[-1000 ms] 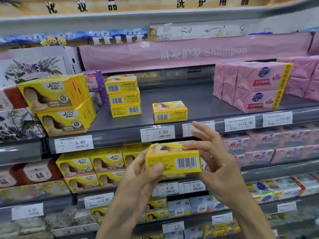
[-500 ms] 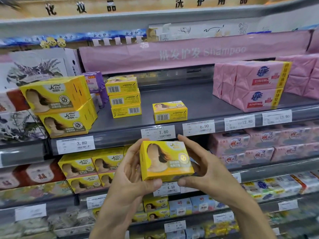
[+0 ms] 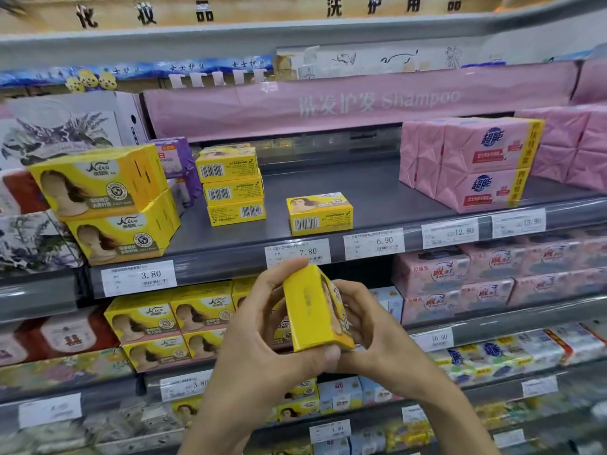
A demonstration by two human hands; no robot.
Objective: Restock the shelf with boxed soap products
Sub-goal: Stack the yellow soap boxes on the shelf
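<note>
Both hands hold one yellow soap box [image 3: 310, 310] in front of the shelf edge, its narrow plain side turned toward me. My left hand [image 3: 262, 330] grips it from the left with the thumb under its lower corner. My right hand [image 3: 368, 326] grips it from the right with curled fingers. On the grey shelf [image 3: 371, 192] above, a single yellow soap box [image 3: 320, 213] lies near the front, and a stack of three yellow boxes [image 3: 231, 187] stands to its left.
Larger yellow boxes [image 3: 105, 201] are stacked at the shelf's left end and pink wrapped packs [image 3: 473, 162] at the right. Price tags [image 3: 297, 252] line the shelf rail. Lower shelves hold more yellow, pink and blue soap packs.
The box in my hands has been turned: first its barcode side faced me, then the printed face, now the narrow plain side. The hands stayed in front of the rail.
</note>
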